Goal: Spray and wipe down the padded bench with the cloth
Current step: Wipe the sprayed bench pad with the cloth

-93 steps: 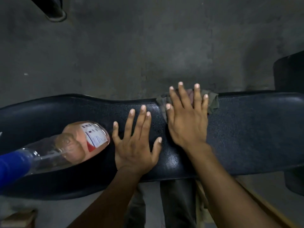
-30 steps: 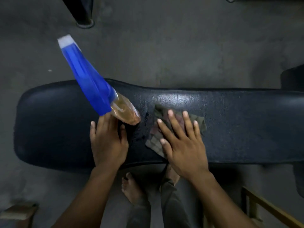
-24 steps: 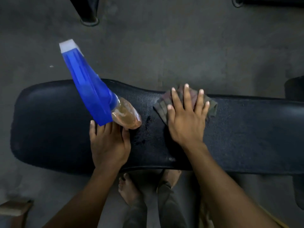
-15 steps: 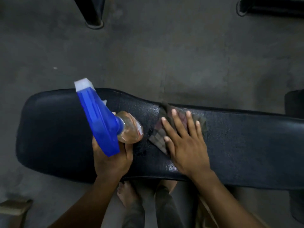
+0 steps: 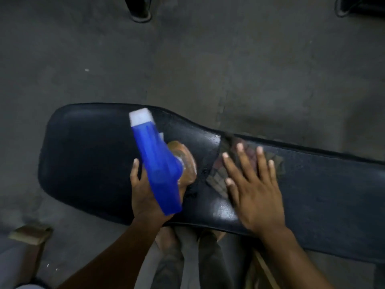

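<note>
Left hand is clamped on the blue-headed spray bottle; at its 3 o'clock, right hand presses spread flat on the cloth atop the padded surface.

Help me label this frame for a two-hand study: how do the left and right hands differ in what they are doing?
The left hand is curled around the spray bottle, while the right hand lies flat with fingers spread. The left hand holds the bottle above the bench; the right presses the cloth onto it. The left sits nearer the bench's rounded end, the right further along. Both are bare and over the pad.
</note>
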